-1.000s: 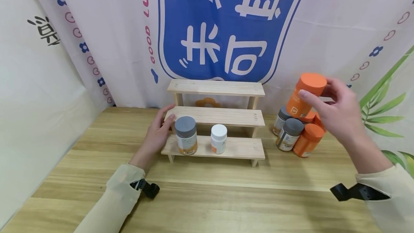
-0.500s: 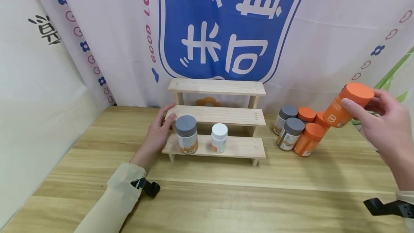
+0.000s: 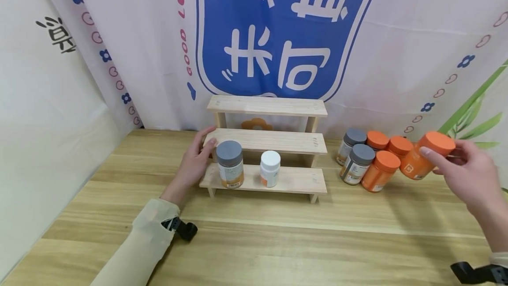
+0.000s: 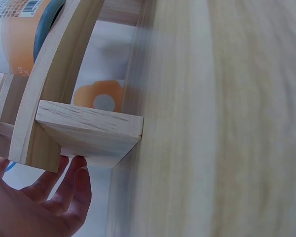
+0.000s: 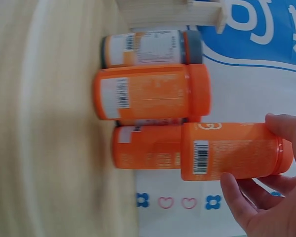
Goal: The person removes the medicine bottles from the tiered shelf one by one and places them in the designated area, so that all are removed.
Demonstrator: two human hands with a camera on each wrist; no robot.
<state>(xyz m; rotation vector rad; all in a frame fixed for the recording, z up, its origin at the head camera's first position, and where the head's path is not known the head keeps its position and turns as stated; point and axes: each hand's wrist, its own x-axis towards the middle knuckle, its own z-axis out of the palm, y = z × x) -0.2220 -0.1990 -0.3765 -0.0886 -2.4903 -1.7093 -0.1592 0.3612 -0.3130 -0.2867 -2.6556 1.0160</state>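
My right hand [image 3: 468,169] grips an orange jar [image 3: 420,162] with a matching lid, thumb on one side and fingers on the other. It is tilted and hangs above the table beside a cluster of jars. In the right wrist view the held orange jar [image 5: 232,150] overlaps a standing orange jar [image 5: 145,148]. My left hand [image 3: 196,158] holds the left end of a three-tier wooden stand [image 3: 266,140], thumb at the middle board. The left wrist view shows the fingers [image 4: 71,192] curled at its side. A grey-lidded jar [image 3: 230,164] and a small white bottle [image 3: 270,169] stand on the lowest board.
Right of the stand, grey-lidded jars [image 3: 357,164] and orange jars [image 3: 381,171] stand close together on the wooden table [image 3: 258,242]. A white cloth with a blue printed panel [image 3: 278,34] hangs behind the stand. Green printed leaves [image 3: 480,127] show at the far right.
My right hand has carried the orange jar rightward from over the cluster, then lowered it beside the cluster's right side. The left hand stays at the stand.
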